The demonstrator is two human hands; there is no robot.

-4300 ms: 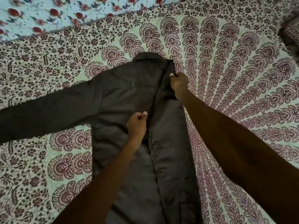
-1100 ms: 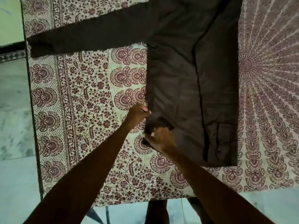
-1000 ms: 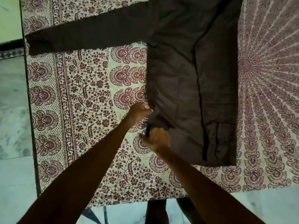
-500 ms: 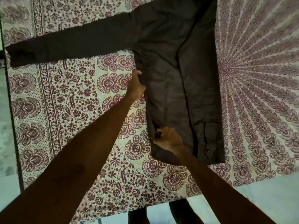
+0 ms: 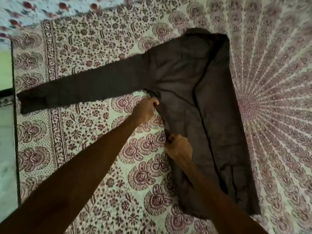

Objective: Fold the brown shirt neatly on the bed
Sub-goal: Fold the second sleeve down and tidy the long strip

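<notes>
The brown shirt [image 5: 189, 85] lies flat on the patterned bedsheet [image 5: 84, 149], collar at the far end. Its right half is folded over onto the body, leaving a straight right edge. The left sleeve [image 5: 81, 88] stretches out straight to the left, almost to the bed's edge. My left hand [image 5: 145, 110] pinches the shirt's left side seam just under the armpit. Farther down that same left edge, my right hand [image 5: 179, 146] grips the fabric. My right forearm covers part of the shirt's lower left.
The bed's left edge [image 5: 15, 132] runs down the left side, with pale floor [image 5: 6, 149] beyond it. A light cloth with red flowers [image 5: 42, 9] lies at the far left. Bare patterned sheet spreads to the right of the shirt.
Both hands have slid up the shirt's left edge from near the hem; the left now sits at the armpit. The view has tilted up, showing the collar and far end of the bed.
</notes>
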